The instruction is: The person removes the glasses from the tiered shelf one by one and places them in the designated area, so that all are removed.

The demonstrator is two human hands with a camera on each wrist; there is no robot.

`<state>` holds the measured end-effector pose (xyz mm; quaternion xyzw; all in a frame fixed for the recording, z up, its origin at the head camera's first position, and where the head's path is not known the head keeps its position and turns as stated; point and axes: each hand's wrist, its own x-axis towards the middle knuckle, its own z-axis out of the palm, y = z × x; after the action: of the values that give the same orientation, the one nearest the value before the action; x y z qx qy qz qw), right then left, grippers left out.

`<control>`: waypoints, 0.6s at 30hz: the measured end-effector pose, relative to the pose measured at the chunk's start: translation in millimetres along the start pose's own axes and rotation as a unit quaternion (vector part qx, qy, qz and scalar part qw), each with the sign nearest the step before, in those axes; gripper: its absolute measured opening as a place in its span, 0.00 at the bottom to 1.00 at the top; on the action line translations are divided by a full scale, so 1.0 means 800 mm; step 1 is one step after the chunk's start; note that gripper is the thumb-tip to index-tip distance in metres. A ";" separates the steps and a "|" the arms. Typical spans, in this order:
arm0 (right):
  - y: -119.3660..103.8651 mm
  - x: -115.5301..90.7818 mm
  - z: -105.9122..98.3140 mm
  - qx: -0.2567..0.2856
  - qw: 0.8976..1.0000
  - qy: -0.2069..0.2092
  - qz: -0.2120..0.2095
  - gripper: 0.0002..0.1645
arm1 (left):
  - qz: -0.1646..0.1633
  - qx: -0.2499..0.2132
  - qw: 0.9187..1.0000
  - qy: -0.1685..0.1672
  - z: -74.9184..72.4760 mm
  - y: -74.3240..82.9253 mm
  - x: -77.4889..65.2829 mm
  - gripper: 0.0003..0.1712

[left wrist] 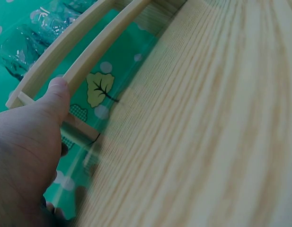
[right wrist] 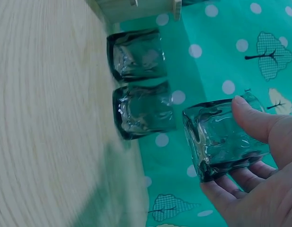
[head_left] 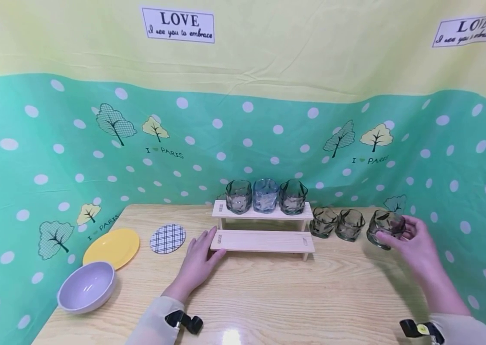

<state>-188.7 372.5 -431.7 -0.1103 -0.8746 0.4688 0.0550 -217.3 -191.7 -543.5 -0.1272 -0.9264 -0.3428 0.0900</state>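
Note:
My right hand [head_left: 415, 242] grips a smoky dark glass tumbler [head_left: 384, 226], thumb on the near side and fingers behind. In the right wrist view this tumbler [right wrist: 221, 137] is held above the tabletop, apart from two similar tumblers [right wrist: 138, 54] that stand beside the rack. At the left end of a two-tier wooden rack [head_left: 264, 241] rests my left hand [head_left: 197, 261], its fingers fairly straight and its thumb touching the lower tier's front corner. On the upper tier stand two smoky tumblers [head_left: 293, 197] with a bluish tumbler [head_left: 265, 196] between them. The lower tier carries nothing.
Left of my left hand lies a round checked coaster [head_left: 167, 238]. Farther left are a yellow plate [head_left: 115, 247] and a lilac bowl [head_left: 86, 287], close to the table's left edge. A green and yellow printed cloth [head_left: 243, 129] hangs behind and at both sides of the wooden table [head_left: 312, 297].

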 end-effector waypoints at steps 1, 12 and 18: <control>0.002 0.001 0.000 -0.002 1.000 0.003 0.001 0.73 | 0.000 -0.001 1.000 0.000 0.000 0.000 0.000 0.48; 0.018 0.019 0.006 0.017 0.999 0.026 0.029 0.75 | -0.001 -0.005 1.000 0.001 0.000 -0.002 -0.001 0.47; 0.028 0.031 0.011 0.032 0.998 0.027 0.038 0.76 | -0.008 -0.005 1.000 -0.007 0.000 -0.001 -0.001 0.48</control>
<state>-211.4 383.7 -455.2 -0.1548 -0.8527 0.4948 0.0644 -217.0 -192.6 -544.2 -0.1227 -0.9262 -0.3472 0.0803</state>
